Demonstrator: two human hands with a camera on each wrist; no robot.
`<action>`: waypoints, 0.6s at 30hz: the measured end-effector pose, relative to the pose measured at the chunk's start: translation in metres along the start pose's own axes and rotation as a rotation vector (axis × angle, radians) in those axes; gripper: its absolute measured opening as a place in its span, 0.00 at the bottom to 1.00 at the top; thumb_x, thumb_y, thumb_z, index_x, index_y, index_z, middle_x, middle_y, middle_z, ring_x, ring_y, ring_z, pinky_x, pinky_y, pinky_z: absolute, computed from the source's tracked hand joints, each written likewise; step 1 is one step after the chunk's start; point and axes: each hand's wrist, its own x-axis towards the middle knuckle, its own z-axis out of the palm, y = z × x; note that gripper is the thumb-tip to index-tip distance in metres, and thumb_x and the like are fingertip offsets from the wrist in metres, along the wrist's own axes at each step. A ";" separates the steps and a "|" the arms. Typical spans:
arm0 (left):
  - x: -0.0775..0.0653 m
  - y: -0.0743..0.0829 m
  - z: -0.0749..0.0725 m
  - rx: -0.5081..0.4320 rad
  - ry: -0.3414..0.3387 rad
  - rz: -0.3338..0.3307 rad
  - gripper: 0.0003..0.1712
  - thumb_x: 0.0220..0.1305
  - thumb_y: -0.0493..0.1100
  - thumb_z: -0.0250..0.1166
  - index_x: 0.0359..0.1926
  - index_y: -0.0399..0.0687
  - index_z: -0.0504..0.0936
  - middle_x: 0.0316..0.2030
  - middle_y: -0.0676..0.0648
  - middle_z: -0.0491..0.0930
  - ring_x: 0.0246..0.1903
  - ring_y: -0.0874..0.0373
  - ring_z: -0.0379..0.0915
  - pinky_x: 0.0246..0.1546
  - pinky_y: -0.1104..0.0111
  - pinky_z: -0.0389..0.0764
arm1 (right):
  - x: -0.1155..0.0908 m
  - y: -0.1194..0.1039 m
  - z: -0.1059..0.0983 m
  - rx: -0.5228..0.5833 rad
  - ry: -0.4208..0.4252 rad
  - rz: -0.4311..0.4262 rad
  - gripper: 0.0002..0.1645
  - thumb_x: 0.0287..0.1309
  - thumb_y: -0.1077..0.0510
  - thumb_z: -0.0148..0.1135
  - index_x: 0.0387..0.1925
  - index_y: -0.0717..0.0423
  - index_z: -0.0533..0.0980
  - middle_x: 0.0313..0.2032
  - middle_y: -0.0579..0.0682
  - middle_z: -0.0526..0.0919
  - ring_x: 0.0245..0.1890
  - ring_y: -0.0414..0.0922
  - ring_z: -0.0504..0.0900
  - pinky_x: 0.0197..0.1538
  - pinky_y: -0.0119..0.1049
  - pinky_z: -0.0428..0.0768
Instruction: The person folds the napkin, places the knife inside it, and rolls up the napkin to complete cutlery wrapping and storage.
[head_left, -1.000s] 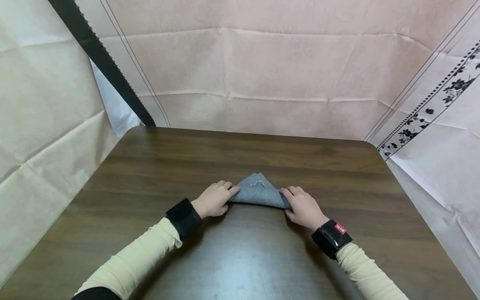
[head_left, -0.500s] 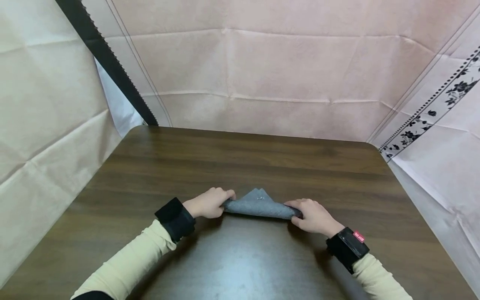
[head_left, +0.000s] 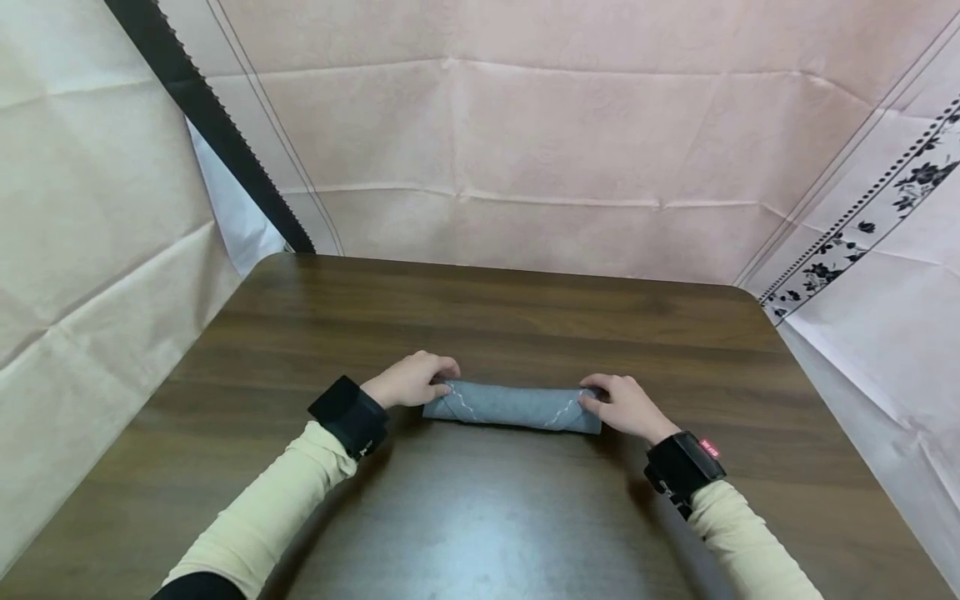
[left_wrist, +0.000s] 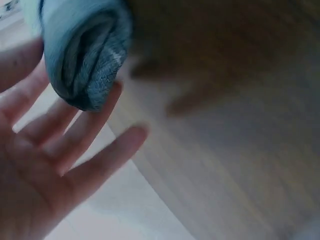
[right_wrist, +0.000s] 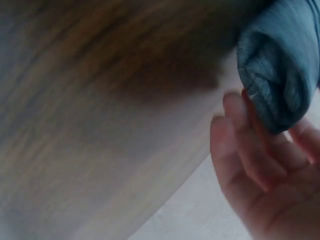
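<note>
A blue-grey towel [head_left: 513,407], rolled into a snug cylinder with white stitched lines near both ends, lies crosswise at mid-table. My left hand [head_left: 412,379] holds its left end between thumb and fingers. The right end is held the same way by my right hand [head_left: 628,406]. Spiralled layers of the towel [left_wrist: 92,60] show at the end in the left wrist view, with the lower fingers [left_wrist: 107,155] spread beneath. In the right wrist view, fingers [right_wrist: 240,140] pass behind the towel's other end [right_wrist: 280,70]; the right thumb is hidden there.
The brown wood-grain table [head_left: 480,517] has rounded far corners and reflects light near its front. Pale creased sheets [head_left: 525,133] hang behind and at both sides. Black bands [head_left: 360,417] circle both wrists over cream sleeves [head_left: 262,508].
The pointed flap that stood up beyond the roll has been rolled in, leaving an even cylinder with stitching facing up. Both hands have spread apart to its ends.
</note>
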 end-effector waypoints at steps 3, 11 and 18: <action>0.003 0.008 0.008 0.168 0.081 -0.044 0.09 0.60 0.35 0.60 0.41 0.44 0.81 0.35 0.46 0.79 0.36 0.53 0.76 0.33 0.62 0.76 | 0.003 -0.002 0.002 -0.090 0.048 0.031 0.15 0.57 0.57 0.58 0.42 0.63 0.78 0.35 0.54 0.81 0.30 0.44 0.76 0.34 0.40 0.73; 0.007 0.038 0.019 0.549 0.184 -0.086 0.11 0.57 0.33 0.60 0.39 0.49 0.83 0.36 0.44 0.77 0.36 0.50 0.74 0.35 0.56 0.74 | 0.003 -0.015 0.013 -0.333 0.212 -0.010 0.14 0.52 0.58 0.62 0.40 0.62 0.79 0.39 0.58 0.80 0.42 0.55 0.76 0.40 0.49 0.75; -0.002 0.072 0.043 0.658 0.123 0.006 0.24 0.62 0.46 0.60 0.58 0.48 0.72 0.52 0.38 0.73 0.50 0.43 0.72 0.34 0.56 0.78 | -0.011 -0.047 0.044 -0.510 0.265 -0.292 0.28 0.46 0.55 0.69 0.51 0.55 0.76 0.50 0.60 0.76 0.51 0.58 0.73 0.48 0.54 0.71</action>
